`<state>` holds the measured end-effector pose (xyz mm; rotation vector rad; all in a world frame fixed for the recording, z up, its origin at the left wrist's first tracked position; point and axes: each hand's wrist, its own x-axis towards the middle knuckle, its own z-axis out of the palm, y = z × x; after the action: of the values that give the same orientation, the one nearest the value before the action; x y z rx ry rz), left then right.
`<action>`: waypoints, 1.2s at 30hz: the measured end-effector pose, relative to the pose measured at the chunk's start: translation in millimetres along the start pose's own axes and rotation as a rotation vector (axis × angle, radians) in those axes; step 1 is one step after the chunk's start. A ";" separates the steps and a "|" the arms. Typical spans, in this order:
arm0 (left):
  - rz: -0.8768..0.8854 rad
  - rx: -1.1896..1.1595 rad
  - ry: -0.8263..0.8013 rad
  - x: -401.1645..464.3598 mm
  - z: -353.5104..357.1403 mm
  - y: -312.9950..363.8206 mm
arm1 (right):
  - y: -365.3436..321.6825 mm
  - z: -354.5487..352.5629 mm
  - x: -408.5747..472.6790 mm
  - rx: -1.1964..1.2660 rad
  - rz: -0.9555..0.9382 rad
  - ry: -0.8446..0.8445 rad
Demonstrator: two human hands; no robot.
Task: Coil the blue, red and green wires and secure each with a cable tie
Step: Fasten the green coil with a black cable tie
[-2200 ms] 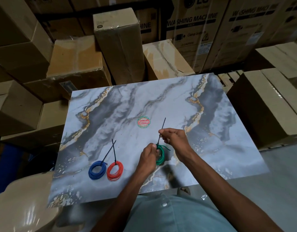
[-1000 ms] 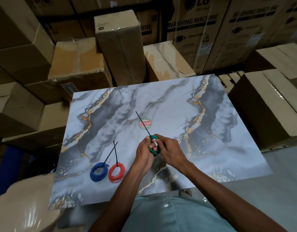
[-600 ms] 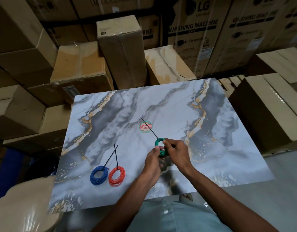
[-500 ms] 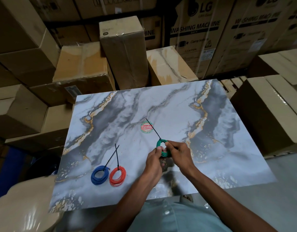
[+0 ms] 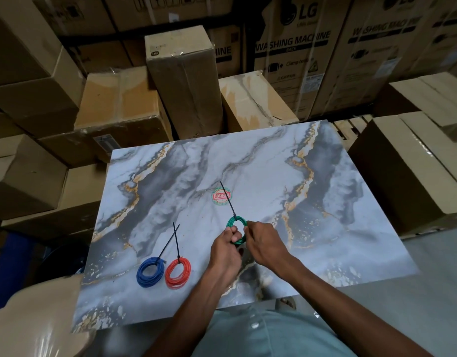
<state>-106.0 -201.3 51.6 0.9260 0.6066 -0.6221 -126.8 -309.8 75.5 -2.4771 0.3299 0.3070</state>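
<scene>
Tie tail (image 5: pixel 227 200) now leftward; both grips on green coil (image 5: pixel 237 230)

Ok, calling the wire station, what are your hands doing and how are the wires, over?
Left hand and right hand both pinching green coil, cable tie on it. Blue coil and red coil tied, lying on table. Nothing in the way.

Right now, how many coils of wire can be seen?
3. The blue coil and the red coil lie side by side on the table; both hands hold the green coil. None seems hidden.
</scene>
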 end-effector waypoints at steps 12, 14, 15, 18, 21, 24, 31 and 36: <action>-0.004 0.256 0.039 0.6 -1.4 -4.0 | 24.9 -44.8 19.1 0.414 0.103 -0.099; -0.018 0.302 0.008 -4.8 2.9 -4.6 | 32.9 -41.6 22.9 0.499 0.059 -0.107; -0.023 0.327 -0.005 -7.7 4.9 -4.6 | 35.3 -39.7 24.0 0.528 0.041 -0.099; -0.015 0.410 -0.021 -11.2 7.5 -5.3 | 38.5 -37.0 22.5 0.639 0.036 -0.049; 0.074 0.599 -0.029 -12.0 6.2 -3.8 | 40.3 -38.5 19.1 0.719 0.014 -0.004; 0.161 0.766 -0.080 -16.0 7.2 -2.6 | 43.5 -35.0 17.5 0.724 -0.013 0.028; 0.198 0.657 -0.037 -21.3 11.1 -1.3 | 45.7 -24.7 11.9 1.017 0.127 -0.021; 0.170 0.462 0.097 -15.9 9.3 3.8 | 40.0 -17.0 4.7 1.156 0.109 0.110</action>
<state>-112.0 -204.1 69.2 1.4321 0.4700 -0.5756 -132.1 -352.1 65.6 -1.3392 0.5053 -0.0091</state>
